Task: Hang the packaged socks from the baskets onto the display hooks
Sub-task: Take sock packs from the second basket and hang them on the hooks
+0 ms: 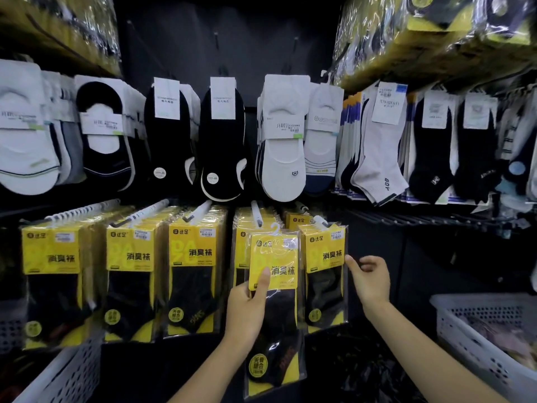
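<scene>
My left hand (249, 303) grips a yellow-and-black packaged sock pack (276, 312) by its left edge, thumb on the front. The pack is upright, and its white plastic hanger sits just below the tip of a white display hook (257, 213). Behind it more yellow packs (242, 245) hang on that hook. My right hand (369, 279) hovers beside a hanging yellow pack (325, 274) on the neighbouring hook (319, 221), fingers loosely curled, holding nothing.
Three more hooks to the left carry rows of yellow packs (191, 271). Above hang white and black low-cut socks (222, 141). A white perforated basket (488, 338) stands at the lower right and another (66, 373) at the lower left.
</scene>
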The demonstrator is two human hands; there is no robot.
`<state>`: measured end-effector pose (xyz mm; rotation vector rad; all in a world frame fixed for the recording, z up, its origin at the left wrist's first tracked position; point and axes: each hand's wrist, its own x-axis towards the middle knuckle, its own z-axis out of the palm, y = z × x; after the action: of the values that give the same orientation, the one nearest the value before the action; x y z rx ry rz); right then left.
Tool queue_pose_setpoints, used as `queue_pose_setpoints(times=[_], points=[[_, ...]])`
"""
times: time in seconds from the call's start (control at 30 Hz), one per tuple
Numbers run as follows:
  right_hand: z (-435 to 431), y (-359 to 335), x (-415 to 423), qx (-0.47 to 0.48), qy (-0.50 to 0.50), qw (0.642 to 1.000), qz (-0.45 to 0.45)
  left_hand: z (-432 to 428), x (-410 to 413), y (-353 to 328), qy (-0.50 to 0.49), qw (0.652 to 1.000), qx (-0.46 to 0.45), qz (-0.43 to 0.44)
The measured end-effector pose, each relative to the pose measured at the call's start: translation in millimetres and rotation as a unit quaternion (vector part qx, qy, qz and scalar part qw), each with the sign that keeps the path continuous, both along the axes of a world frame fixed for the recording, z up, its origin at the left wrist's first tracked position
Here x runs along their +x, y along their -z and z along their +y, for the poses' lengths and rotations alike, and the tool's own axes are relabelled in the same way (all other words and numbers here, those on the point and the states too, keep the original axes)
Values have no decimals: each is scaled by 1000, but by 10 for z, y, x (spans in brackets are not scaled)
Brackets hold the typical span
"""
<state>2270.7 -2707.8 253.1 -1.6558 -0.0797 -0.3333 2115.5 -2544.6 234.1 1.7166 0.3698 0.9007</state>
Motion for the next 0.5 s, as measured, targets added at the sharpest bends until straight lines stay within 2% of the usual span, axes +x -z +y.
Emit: queue_pose_setpoints(times=[0.07, 0.2, 0.27, 0.33, 0.5], points=[[-4, 6, -130, 30, -56, 998, -17, -56, 50, -1, 11, 1000, -7, -6], [32, -47, -465, 40, -244, 969, 2, -242, 165, 14, 62, 997, -20, -45], [35, -49, -542, 49, -280, 959, 8, -364, 205, 11, 104, 993, -10, -56], [10, -51, -548, 72, -267, 961, 11, -436, 254, 33, 139, 989, -15, -56], [-151, -7, -347, 129, -140, 982, -3, -478, 339, 74, 174, 985, -13, -2]])
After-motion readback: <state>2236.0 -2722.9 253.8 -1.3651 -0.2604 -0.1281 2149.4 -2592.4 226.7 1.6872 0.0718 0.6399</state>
